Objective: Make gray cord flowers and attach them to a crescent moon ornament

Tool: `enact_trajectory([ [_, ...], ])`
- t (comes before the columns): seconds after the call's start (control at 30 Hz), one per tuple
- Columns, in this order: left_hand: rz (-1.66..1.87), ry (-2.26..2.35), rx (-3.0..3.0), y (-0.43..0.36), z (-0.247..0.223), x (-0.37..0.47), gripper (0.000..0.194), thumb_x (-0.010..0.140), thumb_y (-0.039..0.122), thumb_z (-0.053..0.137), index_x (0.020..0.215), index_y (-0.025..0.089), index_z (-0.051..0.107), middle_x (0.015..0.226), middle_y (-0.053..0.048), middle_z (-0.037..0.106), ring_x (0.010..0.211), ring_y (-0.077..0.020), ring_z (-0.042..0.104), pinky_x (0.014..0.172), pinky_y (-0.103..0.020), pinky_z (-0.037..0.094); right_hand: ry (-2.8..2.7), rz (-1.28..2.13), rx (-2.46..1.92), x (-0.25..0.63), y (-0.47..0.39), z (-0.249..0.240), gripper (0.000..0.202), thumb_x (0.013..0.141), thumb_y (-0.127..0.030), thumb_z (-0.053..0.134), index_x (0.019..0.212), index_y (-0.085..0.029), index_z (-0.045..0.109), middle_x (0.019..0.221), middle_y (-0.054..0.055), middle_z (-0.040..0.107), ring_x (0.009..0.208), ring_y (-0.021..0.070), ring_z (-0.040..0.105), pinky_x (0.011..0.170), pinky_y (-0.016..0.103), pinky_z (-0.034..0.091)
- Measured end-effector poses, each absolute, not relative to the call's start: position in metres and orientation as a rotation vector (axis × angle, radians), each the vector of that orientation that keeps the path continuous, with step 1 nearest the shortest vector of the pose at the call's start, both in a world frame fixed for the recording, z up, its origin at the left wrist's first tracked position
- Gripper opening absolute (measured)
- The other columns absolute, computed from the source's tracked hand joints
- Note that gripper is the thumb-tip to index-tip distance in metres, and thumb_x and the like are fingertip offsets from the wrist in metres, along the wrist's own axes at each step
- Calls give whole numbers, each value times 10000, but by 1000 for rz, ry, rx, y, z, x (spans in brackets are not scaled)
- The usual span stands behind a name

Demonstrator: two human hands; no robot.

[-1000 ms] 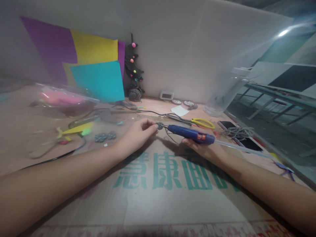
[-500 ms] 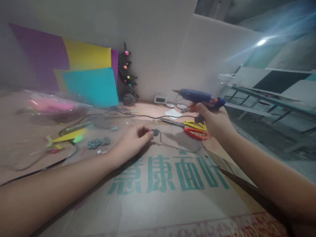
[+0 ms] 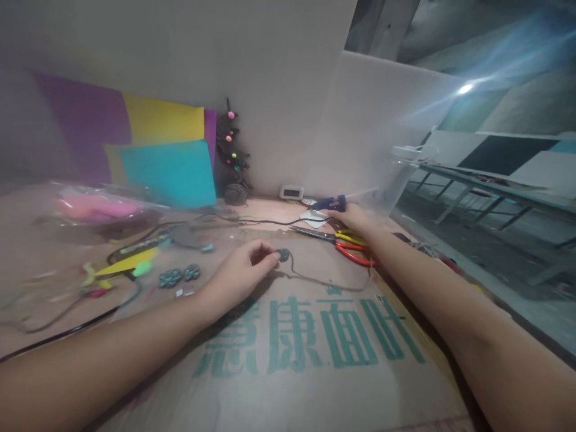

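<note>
My left hand (image 3: 254,264) pinches a small dark coil (image 3: 283,255) between thumb and fingertips, low over the work surface. From the coil a thin grey cord (image 3: 321,281) trails right, toward my right forearm. At the back, my right hand (image 3: 355,217) is closed round the handle of a blue hot glue gun (image 3: 330,204). The gun's nozzle points left, over a white piece of paper (image 3: 315,218). Scissors (image 3: 348,247) with red and yellow handles lie just in front of that hand, partly behind the forearm. Dark flower-shaped coils (image 3: 171,278) rest left of my left hand.
A dark decorated tree (image 3: 233,156) stands against the wall, beside coloured sheets (image 3: 168,174). A small white clock-like device (image 3: 291,192) is at the back. Left are a plastic bag (image 3: 99,207) with pink contents and a black cable (image 3: 67,329). Printed board (image 3: 288,390) covers the front.
My right hand has lowered the glue gun from mid-air to the back of the table, beside the white paper. My left hand keeps its pinch on the coil. The view has tilted slightly up.
</note>
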State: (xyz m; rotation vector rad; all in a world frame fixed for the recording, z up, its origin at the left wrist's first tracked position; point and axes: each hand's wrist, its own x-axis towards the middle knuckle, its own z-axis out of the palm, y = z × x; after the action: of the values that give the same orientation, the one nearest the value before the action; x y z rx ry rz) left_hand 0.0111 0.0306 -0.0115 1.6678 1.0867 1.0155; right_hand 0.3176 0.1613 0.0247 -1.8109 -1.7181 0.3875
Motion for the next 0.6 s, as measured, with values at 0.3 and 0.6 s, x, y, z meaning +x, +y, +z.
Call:
enact_trajectory([
  [0.3, 1029, 1080, 1656, 30, -10, 12, 229, 882, 407, 611, 865, 180, 598, 833, -22, 692, 769, -176, 635, 700, -288, 471, -1836, 55, -1838, 332, 133, 39, 316, 875, -427, 640, 939, -128, 719, 890, 146, 731, 770, 246, 642, 692, 324, 409],
  [0.6, 1038, 1143, 1723, 21, 5, 14, 189, 833, 364, 636, 783, 182, 626, 757, -21, 699, 718, -182, 636, 676, -286, 470, -1952, 534, -1260, 249, 41, 37, 257, 899, -430, 598, 934, -177, 619, 904, 51, 694, 686, 131, 568, 631, 269, 449],
])
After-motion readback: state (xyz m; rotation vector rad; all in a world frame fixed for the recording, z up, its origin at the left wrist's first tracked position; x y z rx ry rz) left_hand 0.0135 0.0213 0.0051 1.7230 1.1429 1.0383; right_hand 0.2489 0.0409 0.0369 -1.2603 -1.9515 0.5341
